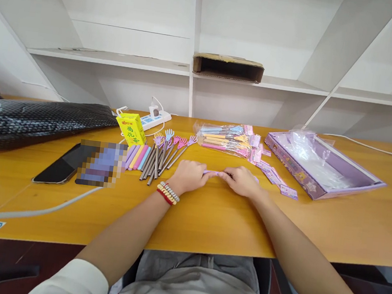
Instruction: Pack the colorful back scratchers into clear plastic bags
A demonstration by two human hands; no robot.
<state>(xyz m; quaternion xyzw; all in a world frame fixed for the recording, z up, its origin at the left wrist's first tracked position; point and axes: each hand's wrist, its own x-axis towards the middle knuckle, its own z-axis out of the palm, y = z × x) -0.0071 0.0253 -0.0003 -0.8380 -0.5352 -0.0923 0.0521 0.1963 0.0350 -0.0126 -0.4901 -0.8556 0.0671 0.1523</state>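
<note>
My left hand (190,176) and my right hand (241,181) meet above the table, both with fingers closed on a slim purple handle (211,172). Most of the handle is hidden by my fingers. Just left of my left hand lie several back scratchers (166,155) with metal rods and coloured hand-shaped heads. Beside them is a row of purple, yellow, pink and blue handles (138,157). Behind my hands lie back scratchers in clear plastic bags (223,140). Small printed cards (271,173) trail away to the right of them.
A purple display box (349,192) with clear bags inside stands at right. At left are a yellow tea carton (132,128), a power strip (159,120), two phones (60,163), a white cable (63,204) and a black bubble-wrapped parcel (42,121). White shelves hold a cardboard box (229,61).
</note>
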